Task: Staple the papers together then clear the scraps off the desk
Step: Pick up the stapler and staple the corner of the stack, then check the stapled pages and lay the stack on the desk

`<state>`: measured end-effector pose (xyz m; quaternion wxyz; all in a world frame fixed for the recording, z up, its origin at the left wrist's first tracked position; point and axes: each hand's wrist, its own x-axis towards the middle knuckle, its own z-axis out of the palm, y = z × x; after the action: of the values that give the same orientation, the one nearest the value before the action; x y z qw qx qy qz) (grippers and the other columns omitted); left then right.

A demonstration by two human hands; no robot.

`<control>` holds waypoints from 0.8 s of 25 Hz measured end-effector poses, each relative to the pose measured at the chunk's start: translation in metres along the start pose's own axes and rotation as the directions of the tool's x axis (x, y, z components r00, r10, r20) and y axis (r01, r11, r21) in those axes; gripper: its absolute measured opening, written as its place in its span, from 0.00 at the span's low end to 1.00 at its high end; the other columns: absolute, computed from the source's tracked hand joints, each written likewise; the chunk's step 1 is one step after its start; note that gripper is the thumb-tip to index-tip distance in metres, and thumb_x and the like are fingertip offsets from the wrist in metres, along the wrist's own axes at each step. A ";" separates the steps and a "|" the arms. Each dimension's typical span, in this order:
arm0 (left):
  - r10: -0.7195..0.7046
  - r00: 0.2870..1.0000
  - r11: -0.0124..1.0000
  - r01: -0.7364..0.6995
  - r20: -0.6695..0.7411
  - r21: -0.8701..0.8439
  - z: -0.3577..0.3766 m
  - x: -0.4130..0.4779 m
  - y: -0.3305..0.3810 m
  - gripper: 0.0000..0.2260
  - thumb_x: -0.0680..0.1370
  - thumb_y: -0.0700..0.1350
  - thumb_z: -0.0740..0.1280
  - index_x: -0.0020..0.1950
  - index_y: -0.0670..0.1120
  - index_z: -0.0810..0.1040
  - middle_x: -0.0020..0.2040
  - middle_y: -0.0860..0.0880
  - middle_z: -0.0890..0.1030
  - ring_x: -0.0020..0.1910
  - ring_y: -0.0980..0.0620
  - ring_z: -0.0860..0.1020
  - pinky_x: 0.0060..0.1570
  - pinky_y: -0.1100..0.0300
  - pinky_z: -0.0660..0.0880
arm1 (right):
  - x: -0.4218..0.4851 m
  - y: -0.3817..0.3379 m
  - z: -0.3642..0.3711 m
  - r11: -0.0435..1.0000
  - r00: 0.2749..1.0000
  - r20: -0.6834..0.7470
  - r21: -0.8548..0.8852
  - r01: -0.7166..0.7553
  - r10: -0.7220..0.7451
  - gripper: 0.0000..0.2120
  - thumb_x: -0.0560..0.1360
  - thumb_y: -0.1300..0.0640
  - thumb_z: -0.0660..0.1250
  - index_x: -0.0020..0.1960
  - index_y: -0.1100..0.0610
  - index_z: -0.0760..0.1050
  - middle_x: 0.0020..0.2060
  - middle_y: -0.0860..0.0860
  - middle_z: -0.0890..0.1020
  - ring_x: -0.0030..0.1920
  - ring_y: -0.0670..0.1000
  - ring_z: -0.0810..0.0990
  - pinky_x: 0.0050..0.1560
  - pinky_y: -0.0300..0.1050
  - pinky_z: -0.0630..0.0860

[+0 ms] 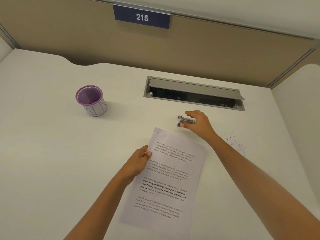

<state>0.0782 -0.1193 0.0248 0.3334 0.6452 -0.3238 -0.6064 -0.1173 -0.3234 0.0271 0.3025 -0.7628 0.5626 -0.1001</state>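
Observation:
White printed papers [166, 179] lie slanted on the desk in front of me. My left hand [140, 160] grips their left edge, thumb on top. A small dark stapler [185, 120] rests on the desk just beyond the papers' top right corner. My right hand [199, 122] is over it, thumb and fingers around its sides, and whether the grip has closed I cannot tell. Tiny dark scraps [236, 143] are scattered on the desk to the right of my right forearm.
A purple mesh cup [90, 100] with a white label stands at the left. A grey cable hatch [194, 92] with its lid raised is set in the desk [52, 153] behind the stapler. A beige partition with a "215" sign [142, 17] closes the back.

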 end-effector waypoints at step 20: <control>0.296 0.954 0.945 -0.299 0.040 0.134 0.016 -0.095 0.064 0.11 0.84 0.45 0.56 0.62 0.48 0.76 0.53 0.47 0.85 0.48 0.47 0.85 0.55 0.43 0.79 | -0.138 -0.124 -0.069 0.954 0.969 0.123 0.236 0.183 -0.216 0.08 0.73 0.50 0.72 0.47 0.53 0.81 0.42 0.48 0.85 0.39 0.48 0.84 0.42 0.40 0.79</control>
<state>0.0557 -0.0777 0.1303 0.3720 0.6046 -0.4620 -0.5316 -0.1006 -0.1977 0.1786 0.4153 -0.7822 0.4440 -0.1361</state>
